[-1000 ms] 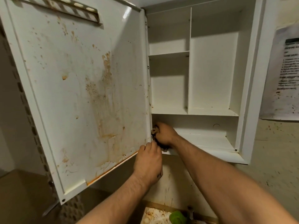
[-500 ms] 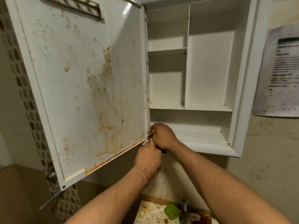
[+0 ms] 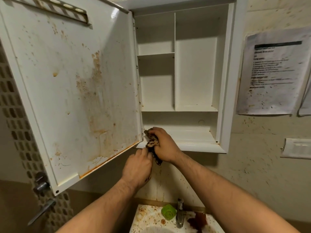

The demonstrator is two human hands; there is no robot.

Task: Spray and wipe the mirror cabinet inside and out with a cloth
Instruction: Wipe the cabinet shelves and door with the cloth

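The right hand (image 3: 164, 145) squeezes the dirty cloth (image 3: 152, 142) at the cabinet's (image 3: 225, 81) bottom left corner. The left hand (image 3: 138, 167), just below, seems to pinch its hanging end. Rub hard into that corner by the stained door (image 3: 75, 89).

The beige plaster wall (image 3: 252, 165) is speckled with brown spots and streaks throughout. A creased white printed paper notice (image 3: 272, 73) is fixed to it at upper right, its text blurred; the edge of a second sheet (image 3: 305, 101) shows just beside it. Below these sits a white plastic switch plate (image 3: 297, 148). At lower centre, a white ceramic washbasin (image 3: 148, 221), heavily spattered with brown residue, carries a chrome metal tap (image 3: 179, 214), with a green round plastic item (image 3: 168, 211) to its left and a brown stain to its right. At far left is a band of small brown mosaic tiles (image 3: 18, 132). Lighting is dim and yellowish.
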